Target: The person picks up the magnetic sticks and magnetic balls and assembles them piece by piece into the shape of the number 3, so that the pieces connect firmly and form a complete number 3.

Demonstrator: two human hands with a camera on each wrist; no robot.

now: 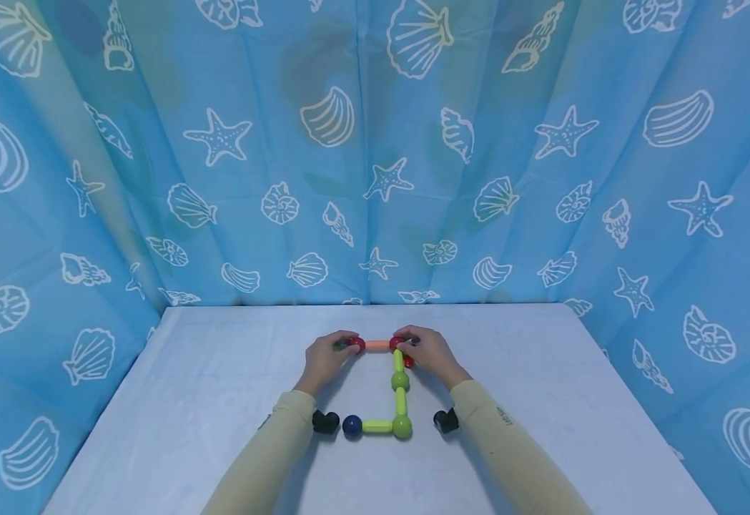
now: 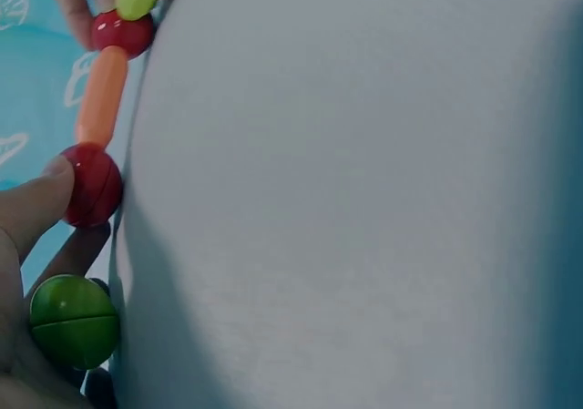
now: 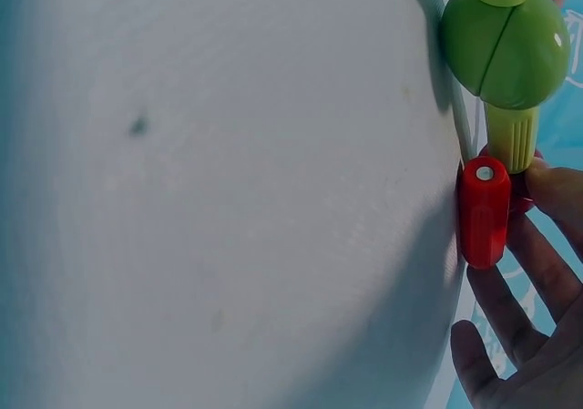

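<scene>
My left hand [image 1: 325,359] pinches a red ball [image 2: 94,186] at the left end of an orange rod [image 1: 377,345]. A green ball [image 2: 75,322] sits by its other fingers. At the rod's right end, my right hand [image 1: 435,355] holds a second red ball [image 2: 124,34] between thumb and fingers. From that ball a yellow-green rod [image 1: 399,360] runs toward me to a green ball [image 1: 400,380], another rod [image 1: 401,402] and a corner green ball [image 1: 402,427]. A rod [image 1: 377,427] leads left to a dark blue ball [image 1: 352,426]. A red rod [image 3: 485,216] lies beside my right fingers.
The pieces lie on a white-covered table [image 1: 233,372]. Behind and along both sides hangs a blue curtain [image 1: 413,229] with white shell and starfish prints. Black wrist devices [image 1: 327,422] show at the inner side of both sleeves, near the chain's front part.
</scene>
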